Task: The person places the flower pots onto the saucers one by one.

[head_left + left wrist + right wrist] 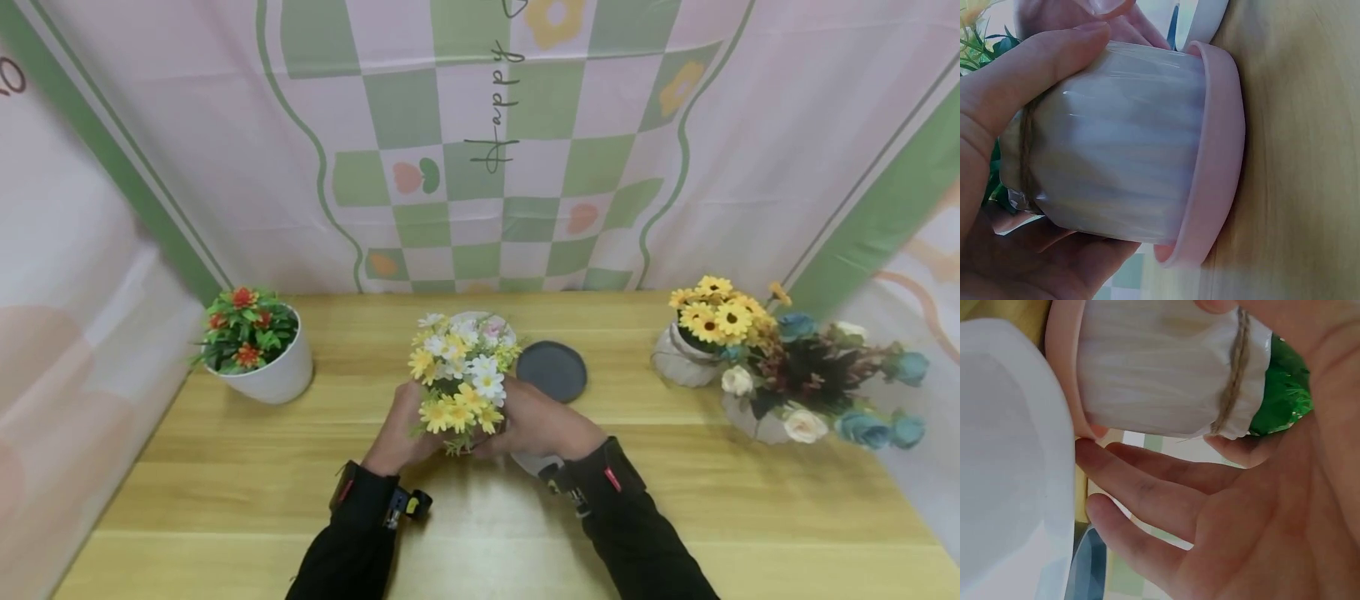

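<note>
Both hands are around a white flower pot (1116, 144) wrapped in wrinkled pale material, with twine (1236, 369) tied about its neck. Yellow and white daisies (461, 375) fill its top. My left hand (401, 425) holds one side, its thumb lying along the pot and its fingers behind. On the other side, my right hand (543, 421) holds the neck between thumb and index finger, while its other fingers reach down beside the base. The pot stands upright in a pink saucer (1222, 150) on the wooden table. From above, the flowers and hands hide both pot and saucer.
A white dish (1010, 462) lies under my right wrist, and a dark grey saucer (551, 372) beyond that hand. Red flowers in a white pot (273, 367) stand at the left. Potted yellow flowers (720, 312) and a blue-and-cream rose arrangement (813, 375) occupy the right.
</note>
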The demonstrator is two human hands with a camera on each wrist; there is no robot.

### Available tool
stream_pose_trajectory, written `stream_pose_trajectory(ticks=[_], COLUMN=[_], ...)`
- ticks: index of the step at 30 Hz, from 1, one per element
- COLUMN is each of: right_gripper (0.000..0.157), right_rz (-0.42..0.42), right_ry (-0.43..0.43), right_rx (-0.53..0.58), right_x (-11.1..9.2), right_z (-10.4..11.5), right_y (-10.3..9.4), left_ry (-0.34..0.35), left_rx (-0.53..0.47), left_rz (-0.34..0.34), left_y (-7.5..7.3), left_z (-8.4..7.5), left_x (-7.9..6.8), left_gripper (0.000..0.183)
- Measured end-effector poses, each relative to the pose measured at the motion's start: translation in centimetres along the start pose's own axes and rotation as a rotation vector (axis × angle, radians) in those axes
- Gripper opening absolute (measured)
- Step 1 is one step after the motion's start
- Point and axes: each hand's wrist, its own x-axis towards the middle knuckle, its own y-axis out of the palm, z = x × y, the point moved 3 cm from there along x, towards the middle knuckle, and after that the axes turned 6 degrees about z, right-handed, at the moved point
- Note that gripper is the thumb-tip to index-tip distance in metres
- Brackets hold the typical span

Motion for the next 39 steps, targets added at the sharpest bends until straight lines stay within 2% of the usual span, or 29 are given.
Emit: stream_pose_trajectory(ticks=[2, 5, 9, 11, 16, 19, 22, 27, 31, 35, 37, 39], right_gripper=[0.092, 0.097, 0.099, 0.101, 0.106, 0.103, 0.100, 0.095, 0.089, 0.084, 0.081, 0.081], right_rz=[-0.004, -0.010, -0.039, -0.058, -0.116, -0.160, -0.198, -0.250, -0.260, -0.253, -0.257, -0.275], right_ry=[0.004, 0.002, 0.003, -0.016, -0.123, -0.162, -0.145, -0.025, 0.025, 0.024, 0.023, 0.027], right_rx=[-0.001, 0.003, -0.011, 0.016, 0.050, 0.011, 0.012, -0.052, -0.133, -0.175, -0.192, -0.222], right_x=[0.0, 0.1, 0.1, 0.3, 0.6, 0.7, 0.8, 1.1, 1.6, 2.5, 3.1, 3.6], right_z=[0.1, 0.4, 0.8, 1.1, 1.6, 1.8, 1.8, 1.9, 2.4, 2.9, 3.2, 3.4], right_y=[0.0, 0.1, 0.1, 0.2, 0.7, 1.1, 1.6, 2.7, 3.2, 3.7, 4.0, 4.3], left_ry=[0.000, 0.035, 0.064, 0.009, -0.197, -0.225, -0.202, -0.128, -0.119, -0.115, -0.121, -0.157], left_rx=[0.006, 0.011, 0.028, 0.071, 0.154, 0.158, 0.146, 0.086, 0.074, 0.081, 0.073, 0.058], left_rz=[-0.002, 0.009, 0.064, 0.096, 0.164, 0.172, 0.166, 0.169, 0.181, 0.179, 0.172, 0.162], left_y=[-0.1, -0.3, -0.5, -0.6, -0.7, -0.8, -1.1, -1.7, -2.5, -3.7, -4.3, -4.8], left_z=[0.0, 0.1, 0.7, 1.1, 1.7, 1.8, 1.7, 1.9, 2.1, 2.2, 2.2, 2.4], left_x=[-0.1, -0.2, -0.3, -0.5, -0.8, -1.0, -1.2, -1.8, -2.2, -2.9, -3.3, -3.6], left_gripper=[0.059, 0.066, 0.058, 0.057, 0.062, 0.061, 0.052, 0.045, 0.049, 0.047, 0.047, 0.043])
